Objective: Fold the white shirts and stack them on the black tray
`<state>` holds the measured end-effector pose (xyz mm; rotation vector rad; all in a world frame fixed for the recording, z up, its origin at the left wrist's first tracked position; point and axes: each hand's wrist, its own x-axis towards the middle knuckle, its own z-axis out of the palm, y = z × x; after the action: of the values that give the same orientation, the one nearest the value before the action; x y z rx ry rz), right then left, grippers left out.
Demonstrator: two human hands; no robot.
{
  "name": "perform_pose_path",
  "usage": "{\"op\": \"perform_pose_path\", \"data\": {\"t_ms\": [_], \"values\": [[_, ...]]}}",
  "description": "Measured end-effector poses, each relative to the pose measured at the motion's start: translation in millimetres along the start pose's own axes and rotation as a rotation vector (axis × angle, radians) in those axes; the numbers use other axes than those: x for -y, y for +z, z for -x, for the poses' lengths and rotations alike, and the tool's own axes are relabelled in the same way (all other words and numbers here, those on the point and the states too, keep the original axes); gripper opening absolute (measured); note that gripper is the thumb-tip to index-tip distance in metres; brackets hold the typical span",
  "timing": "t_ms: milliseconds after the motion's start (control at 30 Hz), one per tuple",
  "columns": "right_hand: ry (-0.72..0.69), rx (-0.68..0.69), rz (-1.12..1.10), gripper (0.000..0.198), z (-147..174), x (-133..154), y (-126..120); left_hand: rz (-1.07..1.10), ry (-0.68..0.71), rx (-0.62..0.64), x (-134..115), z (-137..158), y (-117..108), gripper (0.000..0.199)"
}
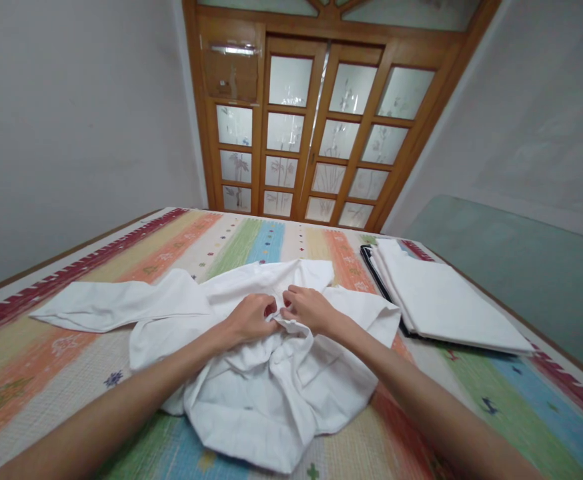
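Note:
A white long-sleeved shirt (251,393) lies rumpled across the middle of the table, one sleeve stretched out to the left. My left hand (254,317) is closed in a pinch on the cloth near the shirt's upper middle. Close beside it, my right hand (305,308) also pinches the fabric, its fingers curled. Between and just below the two hands the cloth is lifted into a folded edge. The fingertips are partly hidden, so the exact part they grip cannot be made out.
At the right, folded white cloths (451,300) lie stacked with a dark edge beneath. A striped, colourful tablecloth (171,247) covers the table. Beyond the far edge stand wooden doors with glass panes (291,133). A grey-green panel (516,267) leans along the right wall.

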<state>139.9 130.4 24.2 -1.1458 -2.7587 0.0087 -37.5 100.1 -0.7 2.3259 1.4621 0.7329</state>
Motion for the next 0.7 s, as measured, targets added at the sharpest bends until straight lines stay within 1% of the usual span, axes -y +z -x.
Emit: {"op": "perform_pose_path", "data": {"t_ms": [100,167,233,333,400,467,600,700], "values": [[-0.005,-0.067,-0.125,0.020,11,-12,10,0.134,0.006,0.021,9,-3,-1,0.010],[-0.005,-0.105,-0.157,0.022,16,-16,17,0.220,-0.016,0.002,13,-5,0,0.013],[0.012,-0.119,-0.131,0.022,17,-15,22,0.295,-0.055,-0.048,16,-6,4,0.016],[0.068,-0.098,-0.084,0.021,13,-6,23,0.408,-0.128,-0.135,17,-7,8,0.018],[0.118,-0.106,-0.089,0.018,6,3,21,0.502,-0.181,-0.200,19,-6,10,0.019],[0.153,-0.141,-0.122,0.020,-1,10,20,0.601,-0.227,-0.269,21,-6,10,0.019],[0.146,-0.211,-0.221,0.029,-14,15,27,0.709,-0.286,-0.391,26,-7,9,0.016],[0.129,-0.268,-0.297,0.027,-19,11,39,0.732,-0.314,-0.396,29,-8,10,0.016]]}}
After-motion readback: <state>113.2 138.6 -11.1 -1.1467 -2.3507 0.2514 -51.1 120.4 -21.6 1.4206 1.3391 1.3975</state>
